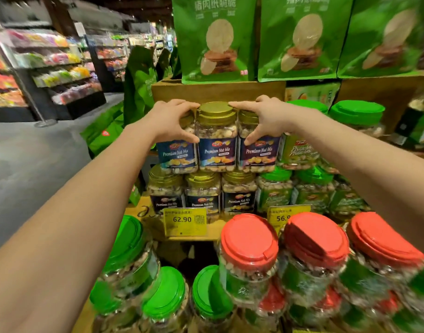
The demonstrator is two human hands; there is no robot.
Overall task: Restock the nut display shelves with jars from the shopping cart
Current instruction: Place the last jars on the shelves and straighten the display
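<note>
Gold-lidded jar gripped upright between left hand and right hand

Left hand: bare, fingers and thumb uncovered; knuckles show as low ridges across the back.
Right hand: bare likewise; back smooth, knuckles faintly marked.
Left forearm: bare skin from the wrist to the lower left edge of the view, looking far thicker toward that edge through the wide lens.
Right forearm: bare from the wrist to the right edge, broadening the same way.
Worn: only bare skin shows on both arms.
Nails: too blurred to tell.
</note>
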